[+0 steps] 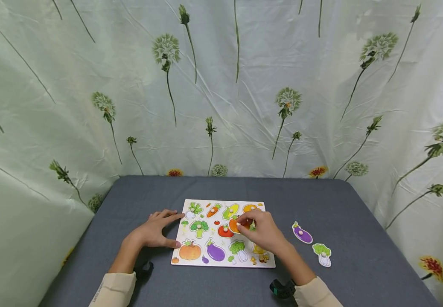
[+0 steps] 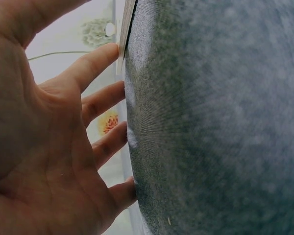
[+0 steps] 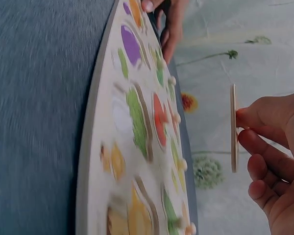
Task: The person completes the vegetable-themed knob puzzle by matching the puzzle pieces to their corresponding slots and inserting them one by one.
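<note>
Head view gives me the right hand (image 1: 261,230) over the board (image 1: 213,237), its grip narrow, thumb and forefinger pinching an orange piece (image 1: 234,226) (a pumpkin, judging by colour and leafy top). From the right wrist I see that piece edge-on, clear of the board. The left hand (image 1: 157,230) spreads wide, thumb and forefinger touching the board's left edge. Tomato (image 1: 224,232), broccoli (image 1: 199,231) and carrot (image 1: 212,212) sit on the board, knobs showing. On the tabletop (image 1: 359,247), to the right of the right hand, I find the eggplant (image 1: 304,236) and cabbage (image 1: 324,260), near each other but apart. Behind hangs a flowered curtain (image 1: 256,140).
</note>
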A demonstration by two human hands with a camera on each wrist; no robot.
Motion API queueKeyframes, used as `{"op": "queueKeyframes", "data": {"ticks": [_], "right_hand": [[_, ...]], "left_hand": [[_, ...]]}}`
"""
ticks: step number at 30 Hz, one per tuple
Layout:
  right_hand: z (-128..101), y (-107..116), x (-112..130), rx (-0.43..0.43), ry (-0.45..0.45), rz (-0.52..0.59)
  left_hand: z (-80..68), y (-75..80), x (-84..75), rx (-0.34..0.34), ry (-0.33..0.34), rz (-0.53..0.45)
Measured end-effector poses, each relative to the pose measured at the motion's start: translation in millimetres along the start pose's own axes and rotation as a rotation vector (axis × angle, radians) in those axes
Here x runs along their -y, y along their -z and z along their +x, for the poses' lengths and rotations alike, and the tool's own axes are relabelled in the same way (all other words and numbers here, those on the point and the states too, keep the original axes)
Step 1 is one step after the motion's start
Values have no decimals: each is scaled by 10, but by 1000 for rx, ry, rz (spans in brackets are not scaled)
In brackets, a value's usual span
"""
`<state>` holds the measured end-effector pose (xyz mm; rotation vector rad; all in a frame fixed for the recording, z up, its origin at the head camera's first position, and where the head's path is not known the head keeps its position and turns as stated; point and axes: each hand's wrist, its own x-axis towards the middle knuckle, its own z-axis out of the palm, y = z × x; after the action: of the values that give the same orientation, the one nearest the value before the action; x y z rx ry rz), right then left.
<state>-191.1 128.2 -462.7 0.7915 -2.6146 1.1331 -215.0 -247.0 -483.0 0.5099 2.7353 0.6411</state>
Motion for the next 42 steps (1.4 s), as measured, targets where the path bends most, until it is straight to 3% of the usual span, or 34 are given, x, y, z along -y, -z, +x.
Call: {"op": "queueKeyframes", "data": {"ticks": [6, 25, 42], "right_hand": [[74, -196, 89, 33, 37, 31], [172, -690, 304, 146, -2, 148], [250, -1006, 496, 279, 77, 55]], "left_hand": [[2, -1, -16, 14, 11, -7], [12, -10, -6, 8, 25, 0], [12, -2, 3, -4, 10, -2]]}}
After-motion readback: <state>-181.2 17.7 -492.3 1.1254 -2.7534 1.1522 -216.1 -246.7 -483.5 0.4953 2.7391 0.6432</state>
